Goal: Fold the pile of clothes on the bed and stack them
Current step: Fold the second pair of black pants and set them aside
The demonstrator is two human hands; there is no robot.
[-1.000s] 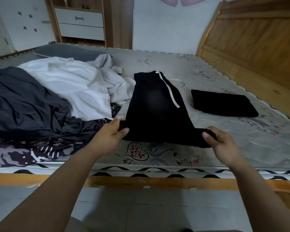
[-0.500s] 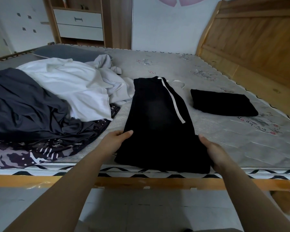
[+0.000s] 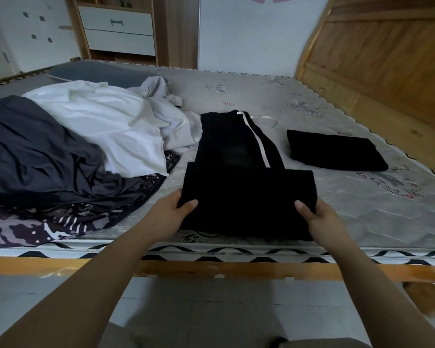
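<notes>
Person is mid-fold on the black trousers [image 3: 239,172]. Versus half a second ago, the near end is no longer lying flat toward the bed edge: it is now doubled over, its free edge sitting roughly halfway up the garment and covering the lower part of the white side stripe [image 3: 255,141]. A second ago the hands were pinching the hem corners lower down; they are now sitting on the new near fold. Reads as one lengthwise fold going in, probably one more needed before stacking.

Left hand [image 3: 171,212] is gripping the near-left corner of the folded layer, thumb on top, fingers tucked under the cloth. Right hand [image 3: 319,217] is gripping the near-right corner the same way, thumb on top.

Trousers are lying on the mattress [image 3: 362,209] at its near edge, centre of view, waistband at the far end with a pale drawstring [image 3: 266,119] trailing off to the right. Fabric is looking matte black, fairly thick, the folded layer lying square with few wrinkles.

An already folded black garment [image 3: 334,153] is sitting just to the right, apart from the trousers: likely the stack base. The unfolded pile is lying to the left: white shirt [image 3: 103,126], dark grey garment [image 3: 35,151], patterned fabric [image 3: 35,222] underneath, pale grey item [image 3: 171,116] at the far side. Most of the job is remaining.
</notes>
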